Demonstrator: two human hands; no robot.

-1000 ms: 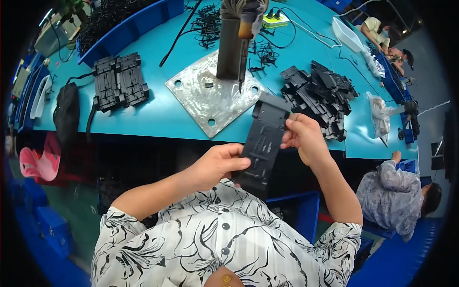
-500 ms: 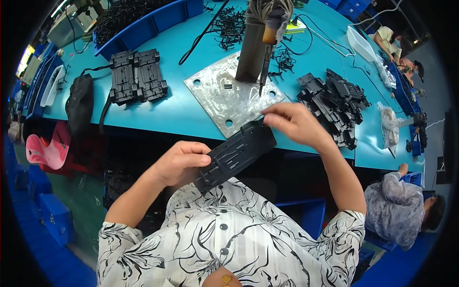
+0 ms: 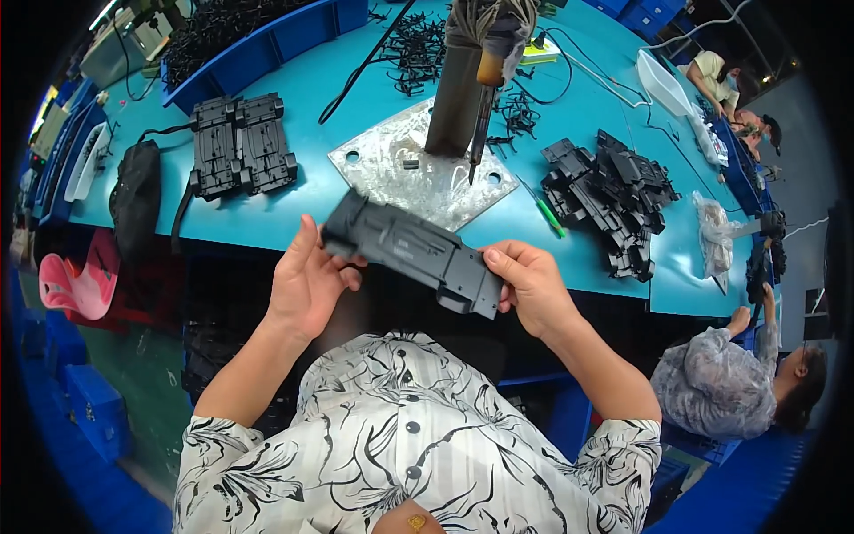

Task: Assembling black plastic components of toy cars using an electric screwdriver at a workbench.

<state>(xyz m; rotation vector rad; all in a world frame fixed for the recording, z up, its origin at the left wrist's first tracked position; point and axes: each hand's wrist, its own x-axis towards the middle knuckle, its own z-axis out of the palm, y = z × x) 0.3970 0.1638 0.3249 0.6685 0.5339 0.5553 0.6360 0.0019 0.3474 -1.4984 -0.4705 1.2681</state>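
A long black plastic chassis (image 3: 418, 254), shaped like a toy car's underside, is held above my lap at the table's front edge. My right hand (image 3: 529, 285) pinches its right end, thumb on top and fingers beneath. At the other end my left hand (image 3: 311, 280) has its thumb raised away from the chassis. Its fingertips touch or lie just under that end, partly hidden and slightly blurred. Beyond the chassis, a soldering iron (image 3: 481, 125) points down from a metal post (image 3: 449, 107) over a silver base plate (image 3: 382, 151).
Two similar chassis (image 3: 240, 147) lie at left beside a black pouch (image 3: 136, 191); a pile (image 3: 614, 200) lies at right. A green pen-like tool (image 3: 550, 216) is near it. A blue bin (image 3: 267, 49) and small black pieces (image 3: 414, 53) are behind. A person (image 3: 721, 383) sits at right.
The chassis has swung round so its left end is now the higher one, and its face has turned. My left thumb has lifted off it. My right hand has moved down, uncovering the green tool.
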